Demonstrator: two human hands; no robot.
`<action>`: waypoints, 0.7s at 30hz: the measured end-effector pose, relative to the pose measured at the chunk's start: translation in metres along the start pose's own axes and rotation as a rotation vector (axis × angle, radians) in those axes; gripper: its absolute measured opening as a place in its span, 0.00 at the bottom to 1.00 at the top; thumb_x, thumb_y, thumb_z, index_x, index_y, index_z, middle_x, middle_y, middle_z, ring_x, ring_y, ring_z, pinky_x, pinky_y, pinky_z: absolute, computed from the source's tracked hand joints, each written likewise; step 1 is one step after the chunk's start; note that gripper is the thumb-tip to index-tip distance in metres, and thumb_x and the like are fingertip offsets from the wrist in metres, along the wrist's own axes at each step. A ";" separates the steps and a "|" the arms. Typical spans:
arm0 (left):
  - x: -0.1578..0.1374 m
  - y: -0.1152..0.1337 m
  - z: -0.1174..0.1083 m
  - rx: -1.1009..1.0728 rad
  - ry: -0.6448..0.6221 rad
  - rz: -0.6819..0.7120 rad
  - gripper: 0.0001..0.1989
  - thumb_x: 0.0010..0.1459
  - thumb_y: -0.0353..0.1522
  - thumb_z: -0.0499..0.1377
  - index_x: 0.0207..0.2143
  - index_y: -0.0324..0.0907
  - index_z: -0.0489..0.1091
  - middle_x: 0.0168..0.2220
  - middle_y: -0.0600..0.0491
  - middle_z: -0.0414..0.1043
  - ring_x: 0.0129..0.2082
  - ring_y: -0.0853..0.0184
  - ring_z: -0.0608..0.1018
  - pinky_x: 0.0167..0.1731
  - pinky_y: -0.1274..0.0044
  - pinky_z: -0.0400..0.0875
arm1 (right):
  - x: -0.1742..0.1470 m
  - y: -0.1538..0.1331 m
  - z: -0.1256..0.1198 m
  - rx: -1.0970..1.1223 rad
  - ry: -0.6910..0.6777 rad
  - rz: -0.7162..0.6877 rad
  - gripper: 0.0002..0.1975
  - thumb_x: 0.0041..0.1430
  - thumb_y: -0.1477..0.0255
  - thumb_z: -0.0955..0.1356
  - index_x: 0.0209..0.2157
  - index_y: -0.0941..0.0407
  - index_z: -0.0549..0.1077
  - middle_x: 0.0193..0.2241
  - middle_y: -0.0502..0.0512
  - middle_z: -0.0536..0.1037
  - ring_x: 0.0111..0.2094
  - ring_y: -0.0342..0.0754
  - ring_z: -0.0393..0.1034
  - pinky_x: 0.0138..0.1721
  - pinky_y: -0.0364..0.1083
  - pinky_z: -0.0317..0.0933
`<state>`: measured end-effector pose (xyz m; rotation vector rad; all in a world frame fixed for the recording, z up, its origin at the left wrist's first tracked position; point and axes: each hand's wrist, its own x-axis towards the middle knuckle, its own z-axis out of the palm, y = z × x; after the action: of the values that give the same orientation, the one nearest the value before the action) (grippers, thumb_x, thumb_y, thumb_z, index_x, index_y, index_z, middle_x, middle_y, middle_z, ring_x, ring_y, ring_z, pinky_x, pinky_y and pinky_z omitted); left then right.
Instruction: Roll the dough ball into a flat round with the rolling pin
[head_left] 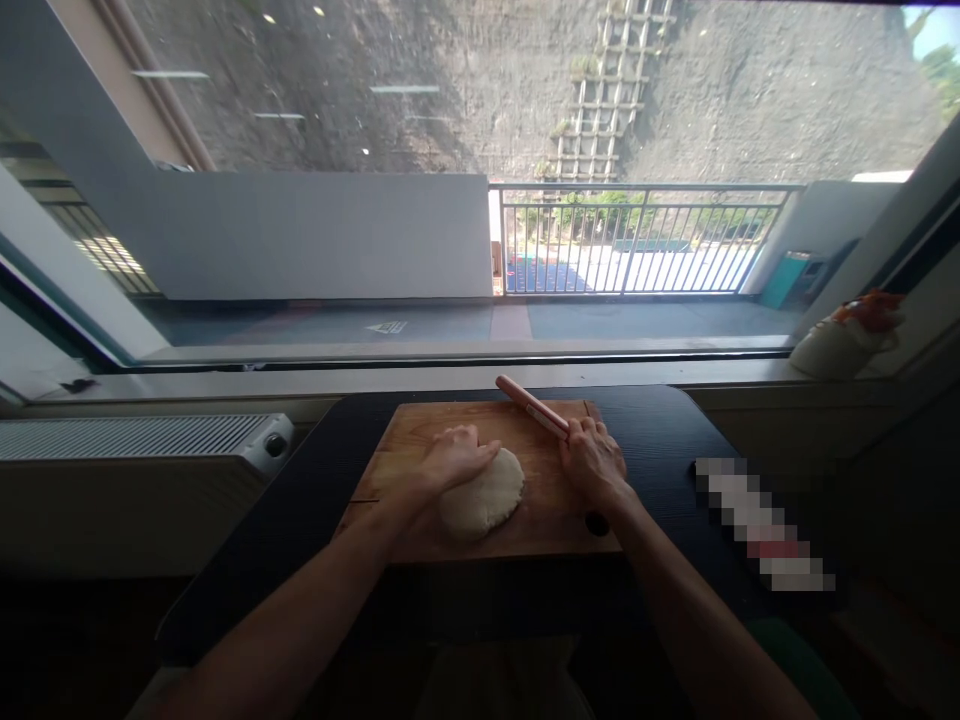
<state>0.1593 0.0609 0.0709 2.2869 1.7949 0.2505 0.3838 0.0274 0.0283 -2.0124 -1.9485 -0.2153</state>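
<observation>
Dough (487,500), pale flat disc on brown wooden board (409,437), touches left hand (457,456), can't tell that grip; right hand (595,460) clasps pink cylindrical rolling pin (531,405).

Both bare forearms reach in over the near edge of the tabletop (285,530) and slant inward toward its far edge. The left hand (460,455) lies back upward, wrist low, fingers bent and thumb stretched away toward the right. The right hand (595,460), level with it but nearer the tabletop's right edge, is turned knuckles up, its fingers curled in a grip.
</observation>
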 end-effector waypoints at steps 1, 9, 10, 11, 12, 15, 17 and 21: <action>0.005 0.000 -0.004 -0.064 -0.059 -0.004 0.24 0.52 0.52 0.48 0.28 0.40 0.69 0.31 0.47 0.73 0.32 0.61 0.74 0.33 0.74 0.64 | -0.001 -0.001 0.000 0.004 0.003 0.004 0.14 0.63 0.68 0.56 0.44 0.56 0.67 0.41 0.59 0.69 0.43 0.51 0.60 0.42 0.47 0.53; 0.015 -0.012 -0.020 -0.406 -0.342 0.086 0.24 0.39 0.49 0.61 0.34 0.41 0.71 0.31 0.53 0.72 0.28 0.66 0.71 0.21 0.80 0.60 | -0.001 -0.001 0.001 0.055 -0.007 -0.016 0.16 0.64 0.68 0.54 0.46 0.57 0.66 0.43 0.61 0.69 0.45 0.52 0.59 0.46 0.48 0.52; 0.016 -0.012 -0.020 -0.410 -0.378 0.081 0.23 0.37 0.47 0.62 0.33 0.40 0.71 0.30 0.53 0.72 0.28 0.66 0.71 0.22 0.80 0.60 | -0.001 -0.002 0.000 0.054 -0.010 -0.006 0.16 0.64 0.68 0.54 0.46 0.58 0.66 0.42 0.61 0.69 0.45 0.53 0.59 0.45 0.48 0.53; 0.016 -0.010 -0.020 -0.411 -0.424 0.081 0.22 0.37 0.46 0.62 0.32 0.40 0.72 0.29 0.54 0.72 0.28 0.66 0.72 0.22 0.80 0.60 | -0.002 -0.002 0.000 0.054 -0.011 0.003 0.16 0.64 0.68 0.54 0.45 0.58 0.66 0.42 0.61 0.69 0.45 0.53 0.59 0.45 0.48 0.53; 0.016 -0.008 -0.021 -0.410 -0.470 0.088 0.21 0.37 0.45 0.62 0.31 0.40 0.72 0.28 0.54 0.72 0.27 0.66 0.72 0.22 0.80 0.61 | -0.002 -0.002 -0.001 0.055 -0.010 0.012 0.16 0.64 0.68 0.54 0.45 0.58 0.66 0.42 0.61 0.69 0.45 0.53 0.59 0.45 0.48 0.53; 0.010 -0.003 -0.029 -0.434 -0.530 0.135 0.18 0.40 0.44 0.61 0.30 0.40 0.74 0.27 0.54 0.72 0.26 0.67 0.72 0.22 0.80 0.61 | -0.004 -0.004 -0.003 0.072 0.006 0.021 0.16 0.64 0.70 0.53 0.46 0.58 0.66 0.42 0.61 0.69 0.46 0.52 0.59 0.46 0.47 0.53; 0.001 0.000 -0.040 -0.478 -0.516 0.157 0.18 0.41 0.43 0.61 0.31 0.40 0.74 0.27 0.54 0.73 0.26 0.67 0.72 0.22 0.80 0.61 | -0.004 -0.004 -0.005 0.078 0.003 0.023 0.17 0.64 0.70 0.53 0.47 0.58 0.66 0.43 0.61 0.69 0.48 0.52 0.59 0.46 0.47 0.53; -0.015 0.005 -0.068 -0.707 -0.358 0.091 0.20 0.43 0.43 0.62 0.35 0.38 0.74 0.29 0.52 0.73 0.28 0.68 0.73 0.25 0.79 0.64 | -0.003 -0.004 -0.004 0.066 -0.004 0.014 0.16 0.64 0.70 0.54 0.46 0.58 0.66 0.44 0.62 0.69 0.50 0.52 0.57 0.48 0.48 0.51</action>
<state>0.1419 0.0503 0.1373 1.7651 1.1741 0.3873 0.3800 0.0229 0.0319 -1.9854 -1.9176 -0.1422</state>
